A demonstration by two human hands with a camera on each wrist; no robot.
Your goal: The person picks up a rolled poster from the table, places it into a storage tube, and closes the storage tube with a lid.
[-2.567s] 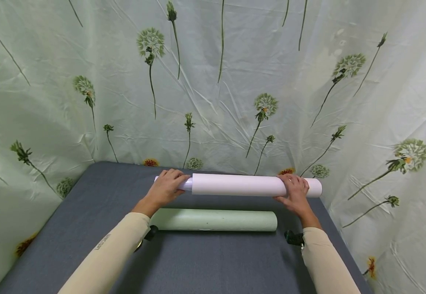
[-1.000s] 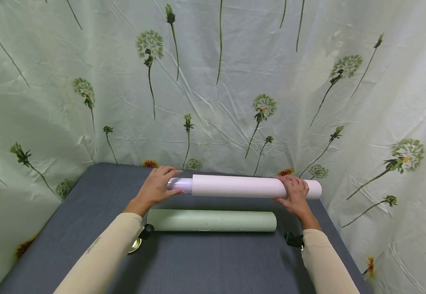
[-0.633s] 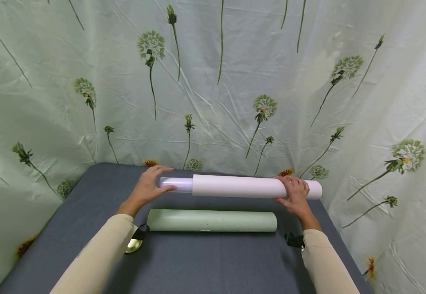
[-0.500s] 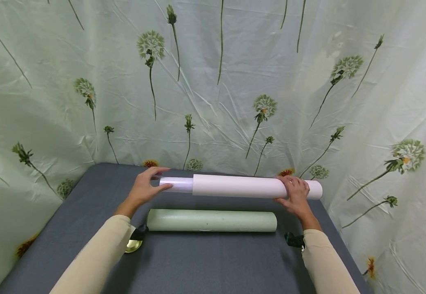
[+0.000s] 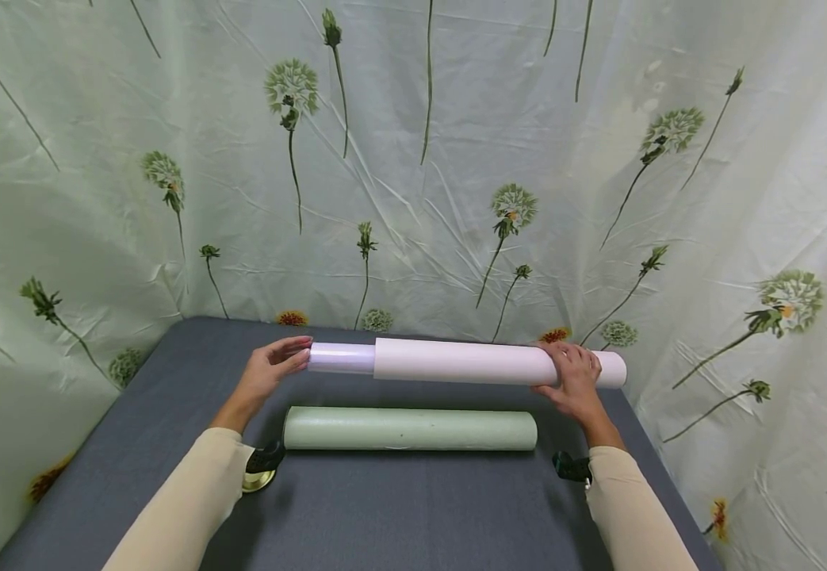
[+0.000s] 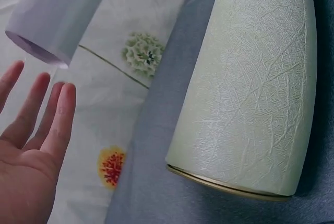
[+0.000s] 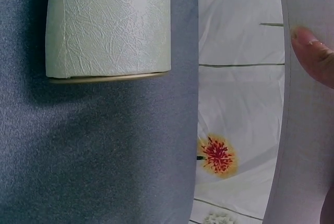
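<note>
A white paper roll is held level above the back of the table. My right hand grips it near its right end; in the right wrist view the thumb presses along its side. From its left end sticks out a narrower, glossy lilac-white roll. Right at that roll's end is my left hand. In the left wrist view this hand's fingers reach out, nearly straight, by the roll's hollow mouth, gripping nothing.
A pale green tube with crackle texture and gold rim lies across the table, nearer me than the rolls. By its left end a round gold piece shows partly behind my left sleeve. A dandelion-print curtain hangs behind the table.
My left hand has let go of the narrower roll and slid left to its end, fingers straightening. More of the gold piece shows. The right hand and white roll hold nearly still.
</note>
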